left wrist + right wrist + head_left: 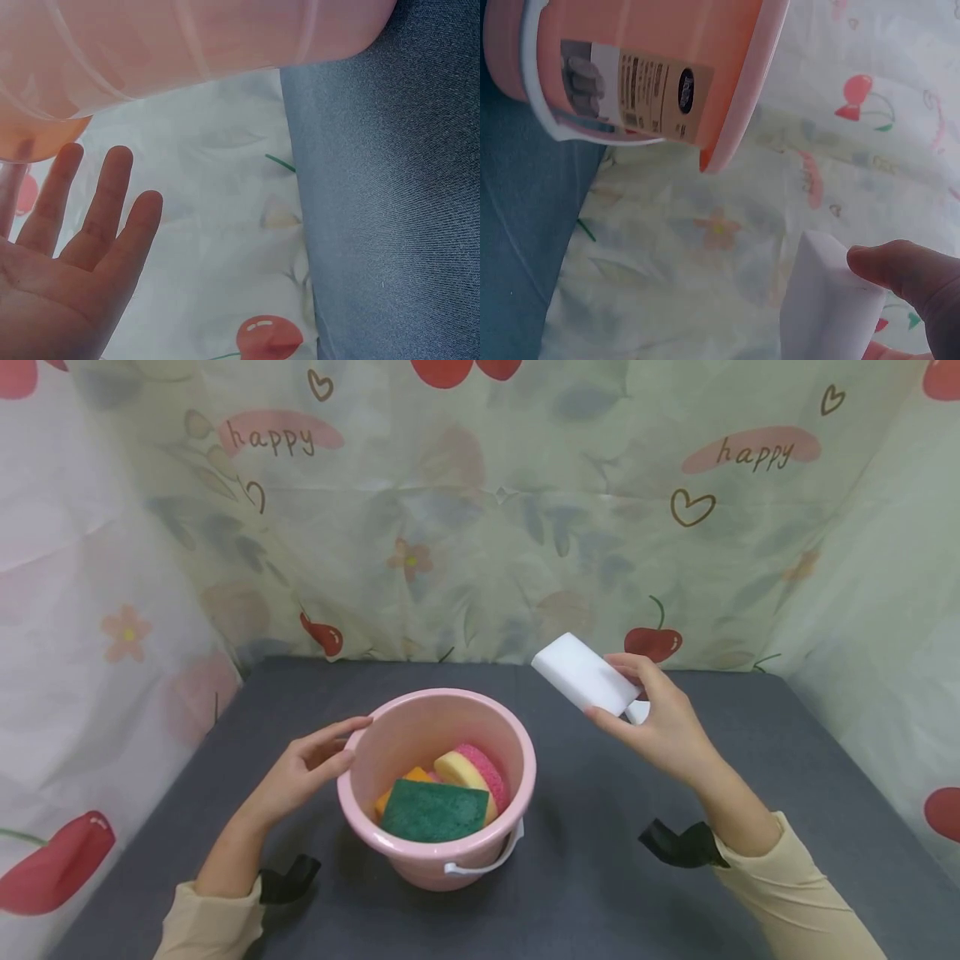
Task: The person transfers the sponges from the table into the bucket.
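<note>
A pink bucket (431, 868) stands upright on the dark tabletop, its white handle (487, 860) hanging at the front. Inside it lie a green scouring sponge (435, 812), a pink and cream sponge (483, 772) and something orange (417, 775). My left hand (300, 774) touches the bucket's left rim with its fingertips; in the left wrist view several fingers (105, 202) look nearly straight. Up and right of the bucket, my right hand (671, 727) pinches a white sponge block (585, 672) between thumb and fingers, above the table. A small white piece (637, 712) shows behind the block, partly hidden by the hand.
The dark-covered table (592, 877) extends on both sides of the bucket. Printed cloth (495, 527) closes off the back and sides. A black strap (682, 845) sticks out at the right wrist and another black strap (288, 881) at the left.
</note>
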`<action>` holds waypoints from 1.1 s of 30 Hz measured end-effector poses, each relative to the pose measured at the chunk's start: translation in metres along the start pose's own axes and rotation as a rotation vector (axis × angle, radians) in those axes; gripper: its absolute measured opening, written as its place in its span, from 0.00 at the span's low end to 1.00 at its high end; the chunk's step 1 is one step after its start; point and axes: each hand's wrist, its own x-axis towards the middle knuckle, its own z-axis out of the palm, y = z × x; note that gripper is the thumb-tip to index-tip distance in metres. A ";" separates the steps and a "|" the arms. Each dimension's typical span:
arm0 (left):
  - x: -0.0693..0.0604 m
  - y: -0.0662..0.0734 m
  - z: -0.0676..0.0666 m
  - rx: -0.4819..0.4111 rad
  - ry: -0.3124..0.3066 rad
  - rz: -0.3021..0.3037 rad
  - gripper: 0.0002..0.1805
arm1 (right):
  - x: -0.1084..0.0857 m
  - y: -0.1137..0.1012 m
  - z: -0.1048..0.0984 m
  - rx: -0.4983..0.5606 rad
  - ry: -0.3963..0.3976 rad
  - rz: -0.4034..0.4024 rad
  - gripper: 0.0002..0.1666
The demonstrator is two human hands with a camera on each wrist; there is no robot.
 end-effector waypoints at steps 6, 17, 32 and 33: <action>0.000 0.000 0.000 0.003 0.003 0.001 0.25 | -0.002 -0.012 0.004 0.009 0.008 -0.090 0.34; 0.000 0.000 0.001 0.001 0.005 -0.008 0.25 | -0.009 -0.032 0.019 0.077 -0.061 -0.186 0.36; 0.000 0.000 0.001 -0.001 0.005 -0.003 0.25 | -0.018 -0.053 0.038 0.110 -0.188 -0.266 0.36; 0.000 0.001 0.001 -0.001 0.005 -0.003 0.25 | -0.018 -0.054 0.039 0.113 -0.199 -0.264 0.36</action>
